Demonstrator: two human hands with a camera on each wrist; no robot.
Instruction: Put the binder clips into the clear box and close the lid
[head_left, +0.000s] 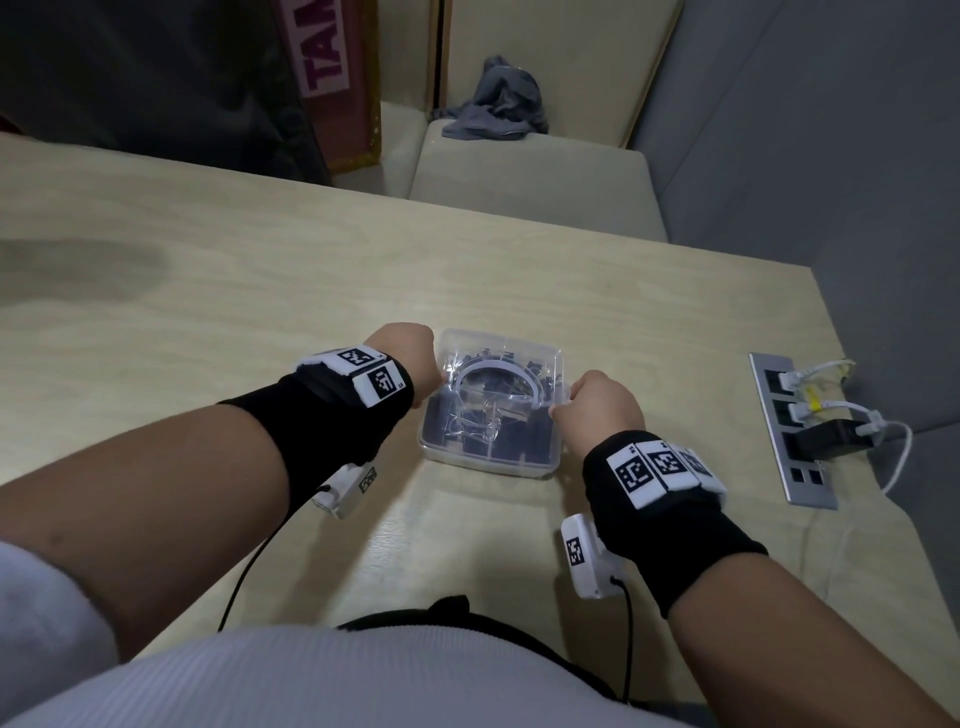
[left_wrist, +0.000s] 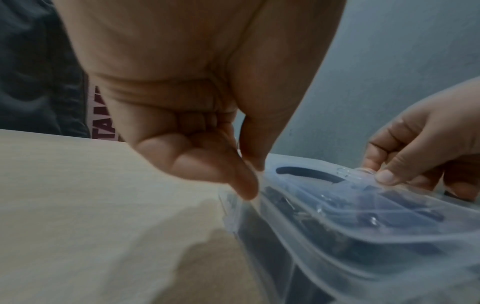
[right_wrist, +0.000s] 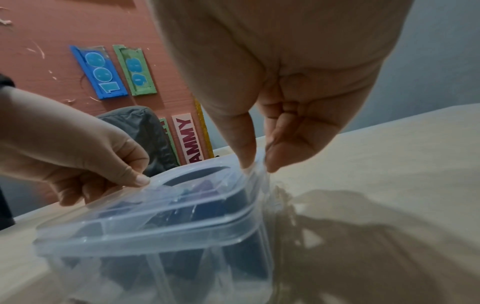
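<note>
Head view shows binder clips (head_left: 514, 441) already inside the clear box (head_left: 488, 462), lid (head_left: 498, 374) on, left hand (head_left: 410, 358) at nine o'clock and right hand (head_left: 597, 402) at three pinching its edges; sealing probably remains.

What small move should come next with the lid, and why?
Probably press the lid down onto the box until it seats. Left hand and right hand pinch its opposite edges, the clips are inside, and the lid looks unseated.
</note>
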